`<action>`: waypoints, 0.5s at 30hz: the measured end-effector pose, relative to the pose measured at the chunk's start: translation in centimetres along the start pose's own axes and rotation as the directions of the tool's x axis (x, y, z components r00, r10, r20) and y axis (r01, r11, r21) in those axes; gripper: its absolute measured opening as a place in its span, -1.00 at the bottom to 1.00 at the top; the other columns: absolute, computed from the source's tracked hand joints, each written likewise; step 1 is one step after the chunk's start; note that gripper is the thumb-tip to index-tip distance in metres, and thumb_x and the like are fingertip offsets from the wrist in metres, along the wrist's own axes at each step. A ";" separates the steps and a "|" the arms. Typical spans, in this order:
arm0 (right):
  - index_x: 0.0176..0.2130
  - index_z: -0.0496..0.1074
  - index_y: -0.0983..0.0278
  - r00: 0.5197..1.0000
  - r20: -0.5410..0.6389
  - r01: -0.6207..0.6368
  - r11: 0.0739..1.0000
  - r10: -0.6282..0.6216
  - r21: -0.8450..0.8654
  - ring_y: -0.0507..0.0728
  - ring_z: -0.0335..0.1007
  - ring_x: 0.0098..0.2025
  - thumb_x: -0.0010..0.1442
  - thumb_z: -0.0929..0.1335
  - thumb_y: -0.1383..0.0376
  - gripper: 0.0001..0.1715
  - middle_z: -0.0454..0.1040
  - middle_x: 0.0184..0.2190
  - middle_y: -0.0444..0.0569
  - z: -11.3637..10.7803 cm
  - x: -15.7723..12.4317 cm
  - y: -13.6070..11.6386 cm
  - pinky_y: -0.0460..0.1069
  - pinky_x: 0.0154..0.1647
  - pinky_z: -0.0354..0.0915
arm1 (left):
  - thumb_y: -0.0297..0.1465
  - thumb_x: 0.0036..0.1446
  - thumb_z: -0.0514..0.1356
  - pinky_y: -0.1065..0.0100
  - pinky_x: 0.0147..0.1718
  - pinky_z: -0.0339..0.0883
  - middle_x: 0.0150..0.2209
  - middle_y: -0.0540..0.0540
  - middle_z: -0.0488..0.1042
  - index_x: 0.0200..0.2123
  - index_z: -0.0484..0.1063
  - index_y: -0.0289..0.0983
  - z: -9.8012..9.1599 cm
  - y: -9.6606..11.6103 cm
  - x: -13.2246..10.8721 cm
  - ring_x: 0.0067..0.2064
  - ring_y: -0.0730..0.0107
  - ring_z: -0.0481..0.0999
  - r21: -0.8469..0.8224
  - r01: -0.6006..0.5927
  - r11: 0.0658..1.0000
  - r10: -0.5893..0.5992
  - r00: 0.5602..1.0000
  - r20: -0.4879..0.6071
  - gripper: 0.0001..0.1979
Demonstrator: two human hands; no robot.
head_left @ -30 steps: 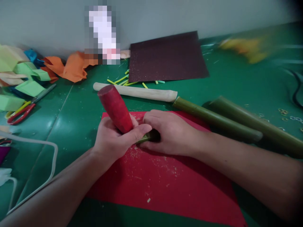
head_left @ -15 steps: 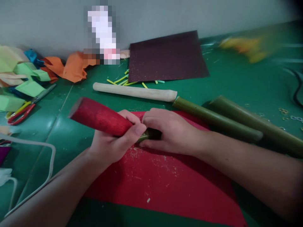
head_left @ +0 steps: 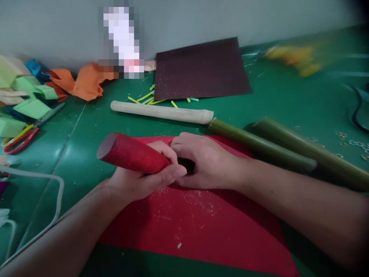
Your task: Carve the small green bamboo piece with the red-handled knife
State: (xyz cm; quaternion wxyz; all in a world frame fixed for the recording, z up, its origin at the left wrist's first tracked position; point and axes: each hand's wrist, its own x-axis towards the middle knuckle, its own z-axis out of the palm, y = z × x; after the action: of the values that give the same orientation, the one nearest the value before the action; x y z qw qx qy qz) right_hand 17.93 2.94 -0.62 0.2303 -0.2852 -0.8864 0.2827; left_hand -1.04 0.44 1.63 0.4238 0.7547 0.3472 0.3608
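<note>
My left hand [head_left: 150, 173] is wrapped round a thick red handle [head_left: 134, 154], whose flat end points up and to the left. Close beside it on the right, my right hand [head_left: 206, 161] has its fingers curled round a dark, hollow-looking piece [head_left: 186, 164], mostly hidden between the two hands; in the earlier picture it looks greenish. Where the tool's other end meets this piece cannot be seen. Beneath both hands lies a red sheet [head_left: 184, 227] strewn with fine pale shavings.
Behind my hands lie a pale stick [head_left: 161, 112] and two green bamboo lengths [head_left: 262, 144], [head_left: 311, 150]. Farther back is a dark sheet [head_left: 201, 71]. Scissors [head_left: 23, 139], folded papers [head_left: 34, 96] and a white cord [head_left: 59, 196] are at the left; small rings [head_left: 357, 143] lie right.
The red handle's free end has swung down and to the right, and my left hand has shifted slightly right. The greenish piece between my hands is now more covered.
</note>
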 end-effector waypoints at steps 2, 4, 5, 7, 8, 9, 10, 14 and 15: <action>-0.36 0.43 0.31 1.000 -0.004 -0.018 1.000 0.018 -0.015 0.05 0.26 -0.34 0.05 0.46 0.22 -0.79 0.41 -0.40 -0.09 0.1 0.1 0.0 -0.04 -0.35 0.10 | -0.42 0.11 0.31 0.58 -0.60 0.27 -0.54 0.08 0.46 -0.42 0.45 -0.28 0.1 -0.1 0.0 -0.56 0.61 0.40 -0.001 -0.008 1.000 0.008 1.000 -0.031 -0.89; -0.36 0.42 0.31 1.000 -0.010 -0.018 1.000 0.018 -0.022 0.05 0.27 -0.33 0.06 0.46 0.22 -0.78 0.43 -0.38 -0.09 0.2 0.1 0.0 -0.04 -0.35 0.10 | -0.42 0.11 0.31 0.57 -0.57 0.29 -0.55 0.07 0.45 -0.45 0.43 -0.28 0.1 -0.2 -0.1 -0.55 0.61 0.40 0.023 -0.034 0.999 0.035 0.998 -0.045 -0.87; -0.35 0.42 0.31 1.000 -0.015 -0.013 1.000 0.013 -0.026 0.05 0.28 -0.32 0.06 0.46 0.23 -0.79 0.44 -0.37 -0.09 0.3 0.1 0.0 -0.04 -0.35 0.11 | -0.43 0.11 0.31 0.57 -0.56 0.31 -0.56 0.07 0.44 -0.48 0.42 -0.29 0.1 -0.2 -0.1 -0.55 0.60 0.40 0.040 -0.050 0.998 0.052 0.998 -0.047 -0.84; -0.33 0.42 0.31 1.000 -0.030 -0.006 0.999 0.005 -0.040 0.06 0.28 -0.31 0.08 0.45 0.23 -0.79 0.44 -0.36 -0.09 0.4 0.0 0.0 -0.04 -0.33 0.13 | -0.43 0.10 0.31 0.57 -0.53 0.32 -0.58 0.07 0.42 -0.52 0.39 -0.29 0.2 -0.2 -0.2 -0.54 0.61 0.40 0.077 -0.074 0.994 0.080 0.994 -0.073 -0.81; -0.33 0.42 0.31 0.999 -0.039 -0.007 0.999 0.005 -0.054 0.05 0.28 -0.31 0.08 0.45 0.23 -0.79 0.44 -0.36 -0.09 0.5 0.0 0.0 -0.03 -0.32 0.13 | -0.43 0.10 0.31 0.57 -0.52 0.33 -0.58 0.08 0.41 -0.53 0.39 -0.29 0.3 -0.2 -0.2 -0.54 0.61 0.40 0.093 -0.070 0.993 0.080 0.992 -0.103 -0.80; -0.33 0.42 0.31 0.999 -0.045 -0.011 0.997 0.007 -0.072 0.05 0.27 -0.32 0.08 0.46 0.22 -0.78 0.44 -0.36 -0.09 0.5 -0.1 0.0 -0.03 -0.33 0.12 | -0.44 0.10 0.31 0.57 -0.52 0.34 -0.59 0.08 0.41 -0.54 0.38 -0.29 0.3 -0.1 -0.3 -0.54 0.61 0.40 0.107 -0.056 0.993 0.071 0.988 -0.139 -0.79; -0.34 0.42 0.31 0.999 -0.048 -0.011 0.996 0.007 -0.090 0.05 0.26 -0.32 0.08 0.46 0.20 -0.76 0.43 -0.37 -0.09 0.5 -0.1 0.0 -0.03 -0.33 0.12 | -0.45 0.09 0.30 0.57 -0.51 0.34 -0.59 0.08 0.42 -0.55 0.38 -0.29 0.5 0.0 -0.3 -0.54 0.60 0.41 0.118 -0.036 0.992 0.057 0.982 -0.180 -0.79; -0.37 0.44 0.33 0.998 -0.053 0.017 0.989 -0.025 -0.147 0.07 0.24 -0.33 0.08 0.43 0.17 -0.75 0.40 -0.40 -0.07 0.5 -0.3 0.1 0.00 -0.31 0.14 | -0.50 0.05 0.28 0.58 -0.55 0.32 -0.60 0.09 0.40 -0.58 0.36 -0.28 0.7 0.2 -0.4 -0.56 0.61 0.39 0.150 0.092 0.984 -0.042 0.952 -0.304 -0.79; -0.36 0.45 0.33 0.998 -0.052 0.026 0.988 -0.034 -0.149 0.08 0.24 -0.33 0.08 0.43 0.18 -0.76 0.40 -0.40 -0.07 0.5 -0.3 0.1 0.00 -0.30 0.14 | -0.51 0.05 0.28 0.58 -0.57 0.31 -0.61 0.09 0.40 -0.58 0.36 -0.28 0.8 0.2 -0.4 -0.57 0.61 0.38 0.156 0.122 0.980 -0.066 0.943 -0.326 -0.79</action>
State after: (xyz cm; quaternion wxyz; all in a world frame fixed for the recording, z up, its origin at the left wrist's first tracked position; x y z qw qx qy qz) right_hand 17.90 2.67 -1.08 0.2369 -0.2956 -0.9026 0.2046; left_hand -0.57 -0.27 1.42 0.3113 0.7030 0.4771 0.4258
